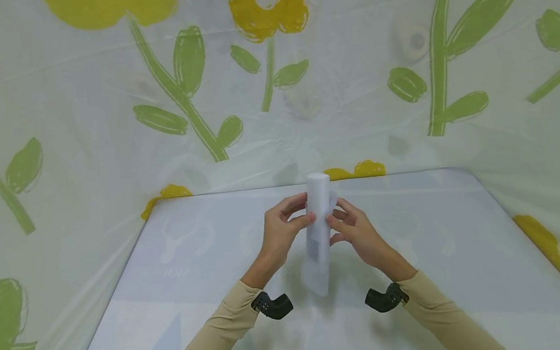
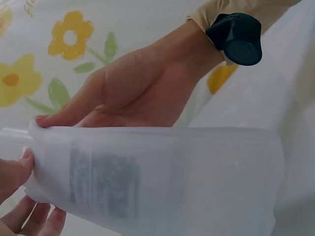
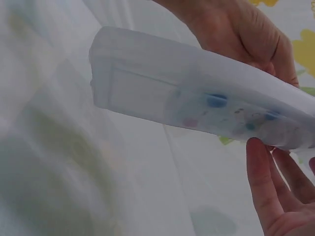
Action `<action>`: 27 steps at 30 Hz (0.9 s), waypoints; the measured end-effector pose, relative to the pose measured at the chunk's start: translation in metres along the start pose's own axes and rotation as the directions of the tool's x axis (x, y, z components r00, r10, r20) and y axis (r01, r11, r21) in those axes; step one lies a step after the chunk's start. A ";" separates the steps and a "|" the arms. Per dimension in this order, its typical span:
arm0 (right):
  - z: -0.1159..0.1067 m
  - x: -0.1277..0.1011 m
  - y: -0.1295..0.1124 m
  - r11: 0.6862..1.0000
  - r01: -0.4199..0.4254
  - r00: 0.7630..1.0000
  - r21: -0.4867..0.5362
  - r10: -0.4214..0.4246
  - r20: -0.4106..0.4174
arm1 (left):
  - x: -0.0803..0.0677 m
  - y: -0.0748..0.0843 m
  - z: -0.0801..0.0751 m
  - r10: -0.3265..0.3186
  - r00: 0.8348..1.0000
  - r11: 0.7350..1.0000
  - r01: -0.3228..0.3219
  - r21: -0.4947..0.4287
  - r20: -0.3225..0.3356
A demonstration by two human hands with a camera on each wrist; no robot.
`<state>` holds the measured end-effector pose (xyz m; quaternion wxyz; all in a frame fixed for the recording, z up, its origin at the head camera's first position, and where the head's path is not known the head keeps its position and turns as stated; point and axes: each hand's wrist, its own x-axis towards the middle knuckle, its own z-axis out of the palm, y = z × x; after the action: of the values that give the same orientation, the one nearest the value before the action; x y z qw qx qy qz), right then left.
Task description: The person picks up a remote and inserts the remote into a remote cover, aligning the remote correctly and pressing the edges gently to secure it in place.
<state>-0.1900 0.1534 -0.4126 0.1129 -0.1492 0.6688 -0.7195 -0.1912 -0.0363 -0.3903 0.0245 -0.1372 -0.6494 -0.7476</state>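
Both hands were up on a white translucent pouch (image 1: 317,232), kind of a tall plastic bag thing, held above the pale worktop (image 1: 179,269) right between them. The left hand (image 1: 284,229) had its thumb and fingers curled onto the pouch's upper left edge, pinching it. The right hand (image 1: 354,229) was doing the same from the other side, fingers pressed on the upper right edge. So neither hand was loose; both were closed around the same pouch near its top.

From the left wrist view the pouch (image 2: 162,177) had a greyish printed block on it, too blurry to read. The right wrist view showed the pouch (image 3: 197,103) with some blue and pinkish spots showing through.

Tan sleeves (image 1: 222,325) on both arms, and a black wrist device (image 1: 273,305) just behind each hand. Flower-print sheeting (image 1: 109,100) hung behind the worktop, beyond the hands.
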 end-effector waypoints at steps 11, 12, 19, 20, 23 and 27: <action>0.003 0.000 -0.001 0.997 -0.007 0.999 -0.077 0.003 -0.052 | -0.004 -0.001 0.001 -0.020 0.999 0.999 0.019 0.027 0.034; 0.004 -0.001 -0.002 0.997 -0.016 0.998 -0.079 0.011 -0.061 | -0.005 -0.001 0.001 -0.020 0.999 0.999 0.019 0.027 0.036; 0.008 -0.002 -0.004 0.993 -0.033 0.994 -0.111 0.021 -0.110 | -0.009 -0.006 0.002 -0.013 0.999 0.999 0.015 -0.046 0.040; 0.009 -0.002 -0.005 0.992 -0.034 0.993 -0.120 0.020 -0.120 | -0.010 -0.006 0.003 -0.013 0.999 0.998 0.016 -0.057 0.044; 0.013 -0.002 -0.008 0.986 -0.044 0.988 -0.158 0.019 -0.156 | -0.012 -0.004 0.003 -0.018 0.998 0.997 0.022 -0.080 0.057; 0.017 -0.002 -0.011 0.981 -0.063 0.982 -0.182 0.028 -0.186 | -0.015 -0.002 0.002 -0.022 0.998 0.996 0.028 -0.089 0.064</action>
<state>-0.1813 0.1398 -0.4006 0.0532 -0.0774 0.7443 -0.6612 -0.1767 -0.0358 -0.3957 -0.0115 -0.1536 -0.6174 -0.7714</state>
